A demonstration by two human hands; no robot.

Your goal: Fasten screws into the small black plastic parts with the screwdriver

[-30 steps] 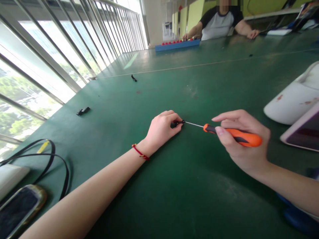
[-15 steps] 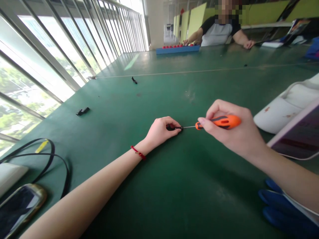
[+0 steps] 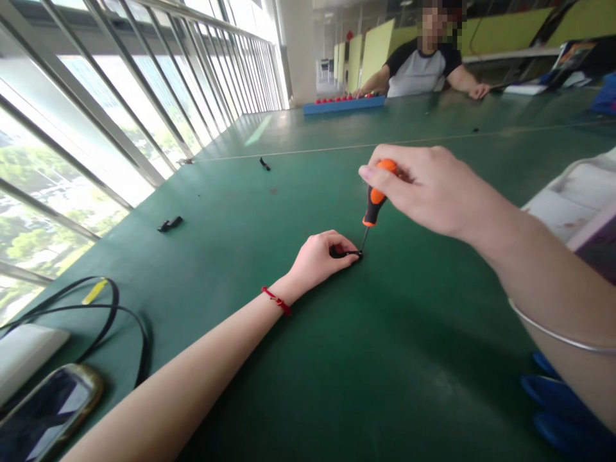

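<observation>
My left hand (image 3: 321, 260) rests on the green table (image 3: 289, 372) and pinches a small black part (image 3: 353, 254), mostly covered by the fingers. Closed around the top of an orange and black screwdriver (image 3: 375, 202) is my right hand (image 3: 428, 186). The screwdriver stands steeply, leaning a little, with its thin shaft pointing down. Its tip meets the end of the black part beside my left fingertips. Exactly how the tip sits there is too small to make out.
Small black pieces (image 3: 170, 224) lie left and farther back. A phone (image 3: 52, 410), a white box (image 3: 33, 353) and a black cable (image 3: 115, 301) are at lower left. Blue gloves (image 3: 558, 398) lie at lower right. Across the table a person (image 3: 418, 67) sits by a blue rack (image 3: 344, 106).
My right hand has raised the screwdriver's handle, turning it from nearly flat to steep, with the tip at the black part. My left hand keeps its pinch.
</observation>
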